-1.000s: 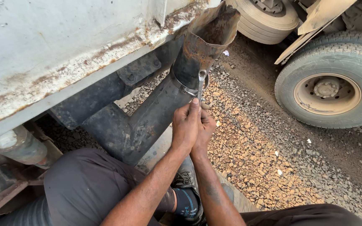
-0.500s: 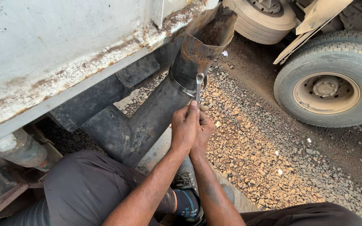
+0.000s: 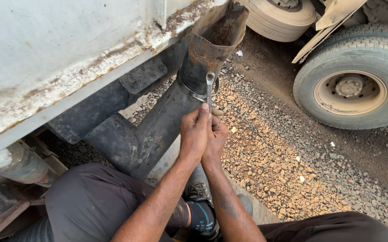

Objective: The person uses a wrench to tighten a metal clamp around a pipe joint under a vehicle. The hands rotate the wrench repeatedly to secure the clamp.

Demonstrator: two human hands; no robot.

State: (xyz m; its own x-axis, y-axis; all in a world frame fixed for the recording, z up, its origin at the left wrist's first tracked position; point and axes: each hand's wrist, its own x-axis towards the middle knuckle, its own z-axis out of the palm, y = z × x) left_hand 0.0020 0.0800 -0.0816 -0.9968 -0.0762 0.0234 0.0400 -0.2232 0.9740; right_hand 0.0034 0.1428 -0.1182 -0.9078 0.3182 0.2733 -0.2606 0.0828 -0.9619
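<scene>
No packages, labels, signs or screens were visible in the view.

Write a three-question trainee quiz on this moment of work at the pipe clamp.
1. True or false: both hands grip the wrench.
2. The clamp circles which part? A. tyre B. rusty pipe C. shoe
3. What covers the ground under the pipe?

Key:
1. True: left hand and right hand meet on its handle.
2. B, the rusty pipe.
3. Gravel.
</scene>
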